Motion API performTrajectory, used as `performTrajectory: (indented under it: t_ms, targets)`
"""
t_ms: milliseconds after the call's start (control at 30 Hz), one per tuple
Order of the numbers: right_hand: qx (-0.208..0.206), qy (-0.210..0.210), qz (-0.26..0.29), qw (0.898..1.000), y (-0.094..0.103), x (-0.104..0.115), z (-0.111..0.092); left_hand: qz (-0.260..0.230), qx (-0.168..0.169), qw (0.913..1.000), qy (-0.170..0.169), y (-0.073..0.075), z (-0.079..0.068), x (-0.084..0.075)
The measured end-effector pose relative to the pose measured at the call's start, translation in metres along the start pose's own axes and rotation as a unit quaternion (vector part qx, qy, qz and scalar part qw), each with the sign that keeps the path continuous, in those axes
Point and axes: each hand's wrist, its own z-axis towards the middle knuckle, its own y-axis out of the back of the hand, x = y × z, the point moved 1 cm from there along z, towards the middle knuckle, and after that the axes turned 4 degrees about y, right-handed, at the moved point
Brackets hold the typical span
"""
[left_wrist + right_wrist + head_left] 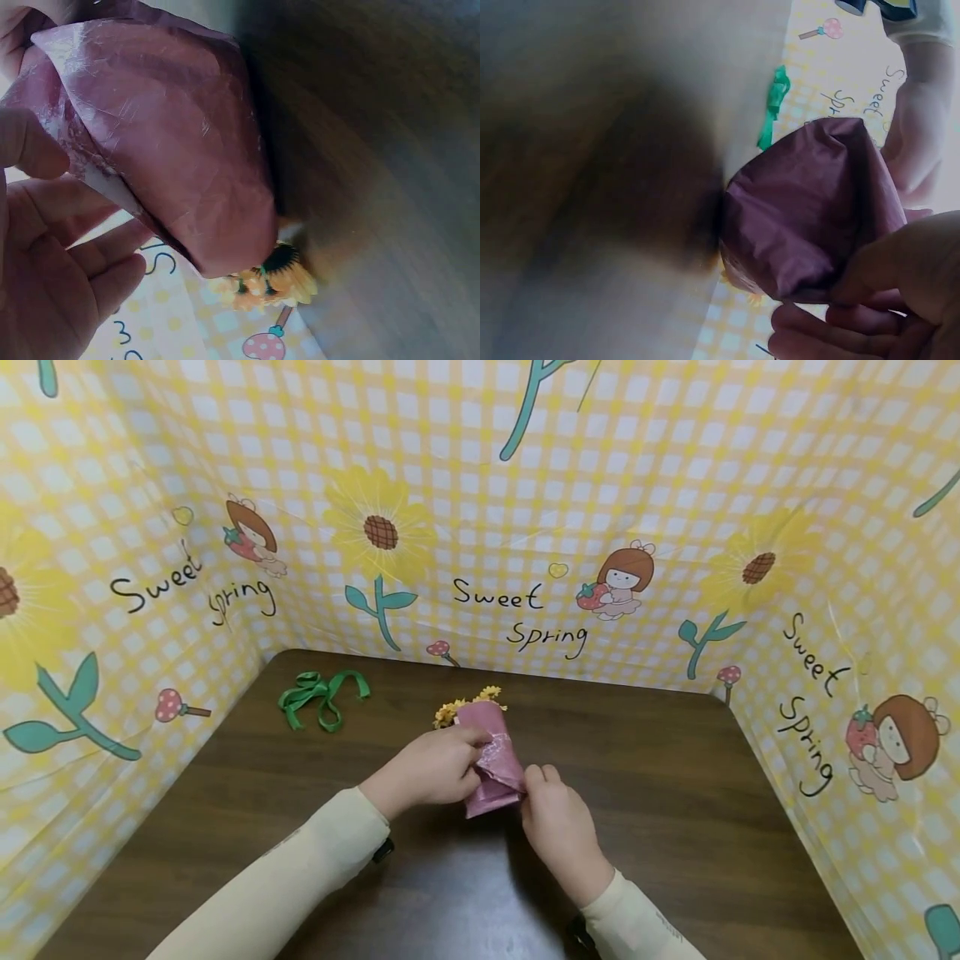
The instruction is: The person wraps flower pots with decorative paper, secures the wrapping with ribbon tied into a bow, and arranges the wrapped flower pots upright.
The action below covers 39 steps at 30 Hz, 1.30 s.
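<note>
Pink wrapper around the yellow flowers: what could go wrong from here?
The pink wrapper might unfold if the left hand or right hand loosens its grip: the green ribbon lies apart on the table. The yellow flowers, poking out at the far end, could get bent.

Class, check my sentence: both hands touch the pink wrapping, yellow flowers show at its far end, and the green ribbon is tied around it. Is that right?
Not tied: the head view shows the green ribbon lying on the table, apart from the pink wrapping. The rest stands.
</note>
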Motion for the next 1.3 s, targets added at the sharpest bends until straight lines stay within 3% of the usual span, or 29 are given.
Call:
performTrajectory:
  t_ms: [200, 333, 500, 733, 1000, 1300]
  targets:
    - [-0.05, 0.021, -0.055, 0.997, 0.005, -0.003, -0.004, 0.004, 0.007, 0.9998, 0.017, 0.0, 0.005, -0.007]
    - [-0.057, 0.025, -0.053, 0.997, 0.008, -0.006, -0.003, 0.013, 0.003, 0.9999, 0.004, -0.002, 0.005, -0.008]
    - [-0.036, 0.002, -0.015, 0.999, 0.008, -0.011, -0.004, -0.018, -0.004, 0.9994, -0.029, -0.004, 0.01, -0.009]
    - [-0.012, -0.013, 0.039, 0.999, 0.004, -0.018, -0.005, -0.098, 0.025, 0.9946, 0.024, -0.006, 0.018, -0.007]
    - [0.019, -0.048, 0.078, 0.996, -0.003, -0.03, 0.004, -0.082, -0.005, 0.9965, -0.013, -0.008, 0.027, -0.007]
    - [0.075, -0.095, 0.175, 0.977, -0.008, -0.028, 0.013, -0.059, 0.044, 0.9973, -0.009, 0.005, 0.032, -0.002]
